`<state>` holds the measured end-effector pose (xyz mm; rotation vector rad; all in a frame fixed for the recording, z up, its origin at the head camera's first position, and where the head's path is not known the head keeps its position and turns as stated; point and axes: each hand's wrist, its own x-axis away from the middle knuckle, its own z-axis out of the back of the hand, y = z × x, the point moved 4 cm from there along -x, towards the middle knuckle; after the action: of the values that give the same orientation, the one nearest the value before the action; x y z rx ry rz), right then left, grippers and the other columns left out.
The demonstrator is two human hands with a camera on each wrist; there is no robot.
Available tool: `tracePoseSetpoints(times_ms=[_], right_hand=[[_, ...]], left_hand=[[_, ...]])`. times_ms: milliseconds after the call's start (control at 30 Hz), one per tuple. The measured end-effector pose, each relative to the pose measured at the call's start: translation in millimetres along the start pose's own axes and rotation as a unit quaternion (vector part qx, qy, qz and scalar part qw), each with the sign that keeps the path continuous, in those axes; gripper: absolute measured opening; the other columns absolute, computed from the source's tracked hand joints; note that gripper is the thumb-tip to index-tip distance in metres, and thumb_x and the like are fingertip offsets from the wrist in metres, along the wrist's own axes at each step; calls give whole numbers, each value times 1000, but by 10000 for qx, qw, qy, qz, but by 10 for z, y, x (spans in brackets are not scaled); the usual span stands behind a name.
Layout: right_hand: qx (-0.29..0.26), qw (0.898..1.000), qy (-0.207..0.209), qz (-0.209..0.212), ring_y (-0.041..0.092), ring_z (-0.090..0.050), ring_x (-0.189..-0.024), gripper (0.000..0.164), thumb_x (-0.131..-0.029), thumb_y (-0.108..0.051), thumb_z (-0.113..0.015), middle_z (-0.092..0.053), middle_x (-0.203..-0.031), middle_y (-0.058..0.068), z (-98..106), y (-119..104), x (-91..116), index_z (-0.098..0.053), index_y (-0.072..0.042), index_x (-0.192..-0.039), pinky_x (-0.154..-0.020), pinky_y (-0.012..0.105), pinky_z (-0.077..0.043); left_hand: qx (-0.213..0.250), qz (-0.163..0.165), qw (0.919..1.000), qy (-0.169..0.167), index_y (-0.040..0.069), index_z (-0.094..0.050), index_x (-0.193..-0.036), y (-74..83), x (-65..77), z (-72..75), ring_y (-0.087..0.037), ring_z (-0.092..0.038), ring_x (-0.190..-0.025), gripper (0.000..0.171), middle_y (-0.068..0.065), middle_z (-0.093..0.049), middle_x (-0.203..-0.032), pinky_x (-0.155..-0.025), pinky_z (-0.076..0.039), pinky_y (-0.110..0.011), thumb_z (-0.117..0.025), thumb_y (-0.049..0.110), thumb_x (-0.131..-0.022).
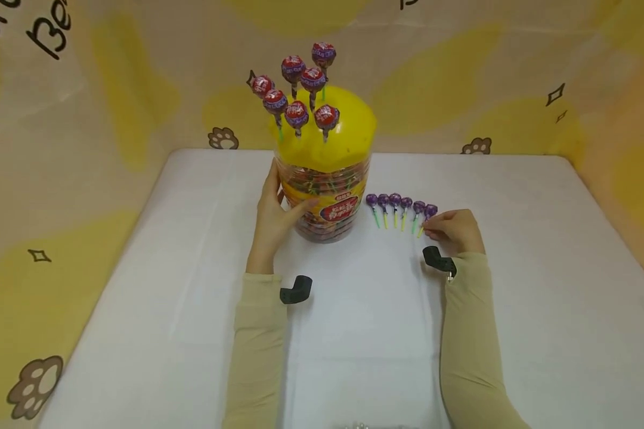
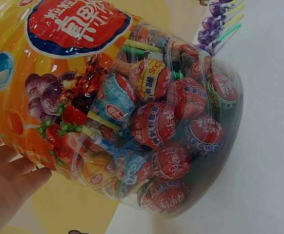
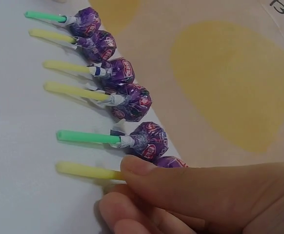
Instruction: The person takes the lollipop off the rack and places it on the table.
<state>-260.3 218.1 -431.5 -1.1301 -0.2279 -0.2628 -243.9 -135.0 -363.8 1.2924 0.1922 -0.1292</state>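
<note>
A clear plastic jar (image 1: 322, 229) full of wrapped lollipops (image 2: 154, 124) stands on the table, with a yellow domed lid (image 1: 349, 128). Several red-and-purple lollipops (image 1: 297, 113) stick upright out of the lid. My left hand (image 1: 275, 217) holds the jar's left side, thumb across the front label and fingers round behind. To the right of the jar lies a row of purple-wrapped lollipops (image 3: 117, 73) with green and yellow sticks. My right hand (image 1: 456, 229) pinches the yellow stick of the rightmost lollipop (image 3: 83, 170) between thumb and fingers; its purple head is partly hidden by the thumb.
A white-covered table (image 1: 365, 333) carries everything. Behind it hangs a yellow patterned backdrop (image 1: 434, 89). Each sleeve bears a black wrist camera (image 1: 297, 290). At the near edge something small and shiny (image 1: 361, 426) just shows.
</note>
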Motion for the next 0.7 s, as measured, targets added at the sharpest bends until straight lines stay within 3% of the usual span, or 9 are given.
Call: tracePoseSetpoints(times_ms=[133,400,533,700], right_hand=[[-56,10000,-2,69,0,-63,-60,40,-85,-13,-70,-66,-61,-10,57,-29,41,-61,15,-113,-65,9,-46],[-1069,9921,135,636,5,-66,-66,21,-87,-5,-66,-68,-70,-7,115,-291,128,-65,12,-100,-65,17,-55],[-1557,9776,468,1338,8,-67,-69,26,-85,-4,-68,-69,-76,-3,36,-583,250,-62,15,-102,-68,17,-55],[-2268,9436,752,2292,14,-68,-73,22,-84,-4,-71,-70,-81,2,-137,-981,493,-67,9,-100,-71,20,-55]], left_hand=[[-37,-24,10000,-51,11,-10,-152,57,-21,-10,-17,-18,-142,97,-5,-18,-156,-114,-23,-40,-75,25,-82],[-111,-47,9999,-40,10,-9,-152,78,-23,16,-19,-17,-142,97,-7,-16,-156,-114,-23,-40,-75,24,-82],[-134,-15,9999,-37,10,-9,-152,67,-12,21,-19,-17,-142,98,-7,-16,-156,-114,-24,-40,-75,25,-82],[-134,-9,9999,-37,11,-9,-153,44,5,11,-19,-18,-142,97,-7,-17,-156,-113,-24,-40,-74,26,-82]])
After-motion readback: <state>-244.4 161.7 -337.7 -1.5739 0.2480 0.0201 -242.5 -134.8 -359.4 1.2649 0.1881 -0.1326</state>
